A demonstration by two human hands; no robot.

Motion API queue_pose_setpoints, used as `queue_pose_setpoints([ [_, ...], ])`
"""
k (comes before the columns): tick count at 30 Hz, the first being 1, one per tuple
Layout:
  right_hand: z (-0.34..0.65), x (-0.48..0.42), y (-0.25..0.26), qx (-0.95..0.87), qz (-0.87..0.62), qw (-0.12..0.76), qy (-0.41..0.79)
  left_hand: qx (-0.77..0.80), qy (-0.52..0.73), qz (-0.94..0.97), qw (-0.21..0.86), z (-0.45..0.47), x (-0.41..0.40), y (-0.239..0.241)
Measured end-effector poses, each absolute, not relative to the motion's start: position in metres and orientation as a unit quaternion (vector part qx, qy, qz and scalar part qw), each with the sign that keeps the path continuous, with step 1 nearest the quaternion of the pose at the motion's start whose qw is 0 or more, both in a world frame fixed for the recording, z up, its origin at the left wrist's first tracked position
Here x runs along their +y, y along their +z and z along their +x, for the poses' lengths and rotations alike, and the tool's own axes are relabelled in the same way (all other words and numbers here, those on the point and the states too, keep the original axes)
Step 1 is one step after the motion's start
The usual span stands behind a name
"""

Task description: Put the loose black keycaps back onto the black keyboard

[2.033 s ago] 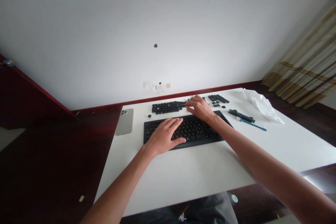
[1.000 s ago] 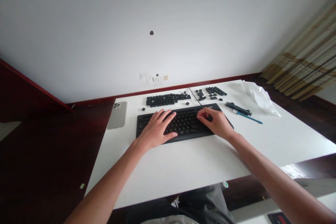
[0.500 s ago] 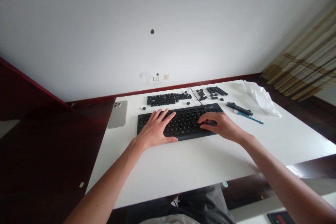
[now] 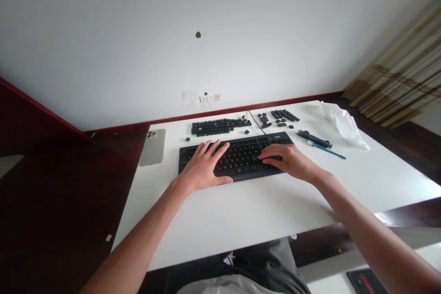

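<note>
A black keyboard (image 4: 241, 161) lies on the white table, many of its key positions bare of caps. My left hand (image 4: 203, 167) rests flat over its left part, fingers spread and thumb along the front edge. Over the right part of the keyboard, my right hand (image 4: 284, 161) is closed in a pinch, with a black keycap (image 4: 255, 158) at its fingertips. The hand hides the keys beneath it. Behind the keyboard lie loose black keycaps in a large group (image 4: 215, 127) and smaller groups (image 4: 284, 115) further right.
A phone (image 4: 152, 148) lies face down at the table's left edge. To the right are a black tool (image 4: 313, 138), a blue-handled brush-like tool (image 4: 327, 149) and a crumpled white plastic bag (image 4: 344, 126). A cable (image 4: 257, 122) runs from the keyboard toward the wall.
The right hand has moved slightly left, its thumb and fingers now closer together, and a keycap shows at the fingertips. The left hand stays spread on the keyboard. The view has tilted slightly.
</note>
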State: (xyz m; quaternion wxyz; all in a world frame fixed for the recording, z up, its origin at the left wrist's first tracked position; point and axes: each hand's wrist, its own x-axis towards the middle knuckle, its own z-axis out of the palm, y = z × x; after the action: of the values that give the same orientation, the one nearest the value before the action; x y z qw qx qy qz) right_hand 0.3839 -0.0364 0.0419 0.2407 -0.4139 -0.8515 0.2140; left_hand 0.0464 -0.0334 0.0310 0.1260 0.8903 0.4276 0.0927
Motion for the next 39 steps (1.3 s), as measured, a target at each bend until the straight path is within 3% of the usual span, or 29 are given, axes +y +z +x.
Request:
queue_pose_setpoints([
  [8, 0.382, -0.038, 0.039, -0.853, -0.404, 0.261, 0.202, 0.421, 0.108, 0.892, 0.124, 0.046, -0.033, 0.028],
  [25, 0.375, -0.052, 0.045, -0.907, -0.362, 0.195, 0.086, 0.427, 0.095, 0.891, 0.124, 0.047, -0.034, 0.032],
  [34, 0.382, -0.058, 0.031, -0.919, -0.341, 0.192, 0.05, 0.299, 0.112, 0.946, 0.063, 0.11, -0.062, 0.031],
  [39, 0.386, -0.065, 0.02, -0.914, -0.341, 0.217, 0.034, 0.311, 0.116, 0.943, 0.038, 0.131, -0.073, 0.013],
])
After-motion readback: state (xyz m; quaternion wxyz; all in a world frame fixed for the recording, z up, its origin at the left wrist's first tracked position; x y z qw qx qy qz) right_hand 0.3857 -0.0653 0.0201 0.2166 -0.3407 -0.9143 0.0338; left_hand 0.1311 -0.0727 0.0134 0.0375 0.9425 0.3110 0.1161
